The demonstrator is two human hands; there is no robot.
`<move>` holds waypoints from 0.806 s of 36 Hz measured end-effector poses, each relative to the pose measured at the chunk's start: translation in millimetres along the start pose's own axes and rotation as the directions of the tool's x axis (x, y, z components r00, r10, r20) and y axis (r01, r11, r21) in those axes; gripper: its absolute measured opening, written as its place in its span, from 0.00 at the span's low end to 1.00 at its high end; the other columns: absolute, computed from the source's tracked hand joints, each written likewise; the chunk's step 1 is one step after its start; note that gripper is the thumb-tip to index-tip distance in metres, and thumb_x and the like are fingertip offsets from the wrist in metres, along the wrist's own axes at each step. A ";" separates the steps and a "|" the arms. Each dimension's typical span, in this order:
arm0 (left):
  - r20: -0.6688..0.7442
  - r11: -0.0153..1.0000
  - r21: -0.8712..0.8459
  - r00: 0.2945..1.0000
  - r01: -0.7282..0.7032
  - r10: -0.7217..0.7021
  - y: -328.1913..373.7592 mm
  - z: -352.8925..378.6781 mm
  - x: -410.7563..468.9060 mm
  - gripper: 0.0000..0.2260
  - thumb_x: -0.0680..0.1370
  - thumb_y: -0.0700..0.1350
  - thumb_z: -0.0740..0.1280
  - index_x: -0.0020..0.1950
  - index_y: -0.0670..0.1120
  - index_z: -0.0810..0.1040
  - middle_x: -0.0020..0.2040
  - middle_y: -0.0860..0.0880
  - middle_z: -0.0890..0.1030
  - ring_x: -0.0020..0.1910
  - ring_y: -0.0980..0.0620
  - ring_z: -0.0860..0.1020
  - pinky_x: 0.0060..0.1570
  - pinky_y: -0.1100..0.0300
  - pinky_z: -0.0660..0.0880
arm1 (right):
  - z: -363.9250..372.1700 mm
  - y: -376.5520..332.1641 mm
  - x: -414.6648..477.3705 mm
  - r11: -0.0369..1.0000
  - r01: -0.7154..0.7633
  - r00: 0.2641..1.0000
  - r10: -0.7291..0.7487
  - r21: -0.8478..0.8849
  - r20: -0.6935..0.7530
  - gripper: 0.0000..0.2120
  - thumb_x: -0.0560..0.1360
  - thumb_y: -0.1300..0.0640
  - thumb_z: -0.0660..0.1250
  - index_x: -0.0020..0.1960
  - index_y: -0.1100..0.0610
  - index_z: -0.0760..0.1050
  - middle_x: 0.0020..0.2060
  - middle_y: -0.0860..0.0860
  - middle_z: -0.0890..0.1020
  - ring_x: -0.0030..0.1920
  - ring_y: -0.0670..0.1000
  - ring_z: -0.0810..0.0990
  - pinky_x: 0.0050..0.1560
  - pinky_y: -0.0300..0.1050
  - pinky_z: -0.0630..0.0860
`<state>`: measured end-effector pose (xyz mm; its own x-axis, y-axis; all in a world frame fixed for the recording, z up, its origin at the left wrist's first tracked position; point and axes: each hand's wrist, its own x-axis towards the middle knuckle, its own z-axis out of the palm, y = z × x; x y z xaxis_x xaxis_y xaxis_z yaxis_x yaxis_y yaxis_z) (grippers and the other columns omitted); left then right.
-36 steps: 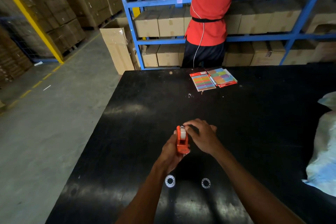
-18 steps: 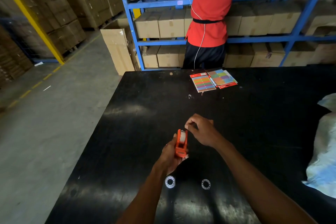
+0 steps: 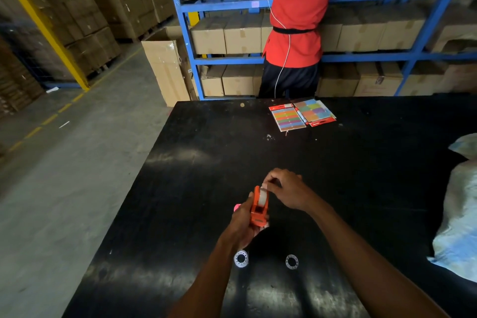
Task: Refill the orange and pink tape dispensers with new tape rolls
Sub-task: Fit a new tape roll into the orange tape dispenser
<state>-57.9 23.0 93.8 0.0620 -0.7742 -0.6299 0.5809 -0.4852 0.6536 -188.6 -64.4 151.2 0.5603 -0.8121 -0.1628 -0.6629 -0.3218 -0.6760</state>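
Observation:
My left hand [image 3: 241, 224] grips the orange tape dispenser [image 3: 259, 208] above the black table [image 3: 206, 162], with a clear tape roll [image 3: 263, 196] seated in it. The fingertips of my right hand [image 3: 285, 190] pinch at the top of that roll. A sliver of the pink dispenser [image 3: 237, 207] shows just left of my left hand, mostly hidden. Two white ring-shaped tape cores, one [image 3: 240, 259] under my left wrist and another [image 3: 292, 261] to its right, lie flat on the table.
Two packs of coloured sticky tabs [image 3: 300, 115] lie at the table's far edge. A white bag [image 3: 462, 219] sits at the right edge. A person in a red shirt [image 3: 296, 8] stands at blue shelving [image 3: 232, 5] full of cardboard boxes.
My right hand lifted off the dispenser, then came back to the top of the roll. The left hand tilted the dispenser slightly, and a pink sliver now shows beside it.

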 end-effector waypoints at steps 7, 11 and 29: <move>-0.137 0.997 -0.046 0.989 -0.061 0.054 3.4 -5.5 7.9 0.22 0.79 0.55 0.63 0.59 0.36 0.77 0.38 0.40 0.79 0.33 0.47 0.77 0.36 0.54 0.75 | 2.6 -3.3 -3.3 0.992 0.126 0.990 -0.124 0.030 -0.071 0.05 0.78 0.55 0.68 0.44 0.46 0.75 0.48 0.41 0.75 0.51 0.42 0.77 0.64 0.56 0.72; -0.143 0.992 -0.072 0.986 -0.101 0.090 10.2 -6.6 9.0 0.21 0.79 0.55 0.62 0.57 0.38 0.79 0.39 0.41 0.78 0.34 0.48 0.75 0.36 0.54 0.74 | 10.7 -6.0 -10.2 0.980 0.197 0.978 -0.194 0.028 -0.080 0.07 0.77 0.54 0.67 0.43 0.44 0.74 0.49 0.40 0.73 0.51 0.41 0.76 0.63 0.57 0.72; -0.262 0.986 -0.136 0.963 -0.095 0.057 21.3 -6.4 14.6 0.17 0.81 0.53 0.60 0.53 0.40 0.79 0.46 0.39 0.80 0.43 0.45 0.80 0.49 0.49 0.79 | 62.6 -3.9 -46.0 0.941 0.288 0.933 -0.318 -0.178 -0.168 0.01 0.76 0.51 0.68 0.45 0.47 0.76 0.48 0.40 0.67 0.53 0.39 0.70 0.55 0.45 0.66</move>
<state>-39.4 3.9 95.9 0.3053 -0.6671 -0.6795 0.6774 -0.3493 0.6474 -180.7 4.7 116.4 0.6498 -0.7376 0.1836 -0.5506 -0.6233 -0.5553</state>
